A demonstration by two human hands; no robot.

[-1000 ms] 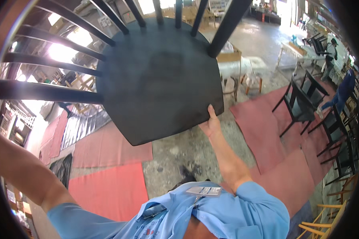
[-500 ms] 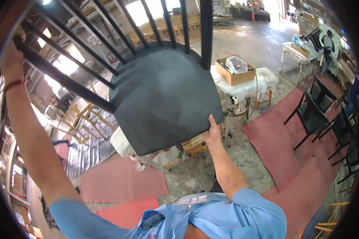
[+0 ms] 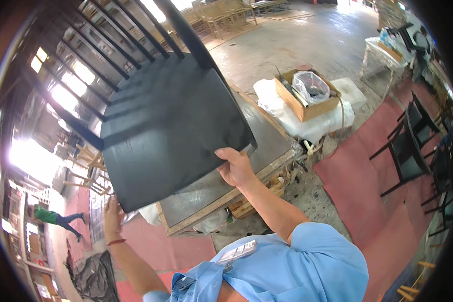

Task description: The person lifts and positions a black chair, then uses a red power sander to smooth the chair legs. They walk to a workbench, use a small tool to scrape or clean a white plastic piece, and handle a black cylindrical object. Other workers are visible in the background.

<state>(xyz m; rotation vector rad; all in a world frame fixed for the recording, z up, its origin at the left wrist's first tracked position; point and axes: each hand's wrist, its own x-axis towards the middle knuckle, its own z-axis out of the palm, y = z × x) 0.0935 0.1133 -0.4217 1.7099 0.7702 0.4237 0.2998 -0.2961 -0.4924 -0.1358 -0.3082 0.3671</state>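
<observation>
A black wooden chair (image 3: 166, 126) with a slatted back fills the upper left of the head view, its seat tilted above a metal-topped workbench (image 3: 272, 146). My right hand (image 3: 235, 166) grips the seat's front edge near its right corner. My left hand (image 3: 111, 216) is under the seat's lower left corner, fingers up against the edge; a red band circles that wrist.
A cardboard box (image 3: 307, 98) holding a plastic bag sits on a white-covered stand behind the bench. Black chairs (image 3: 407, 146) stand on red mats at the right. Wooden chairs (image 3: 216, 12) are at the far top. A person in green (image 3: 53, 216) walks at the left.
The chair has come down and tilted over the workbench. My left arm has dropped from high on the chair back to the seat's lower left corner. My right hand kept its grip.
</observation>
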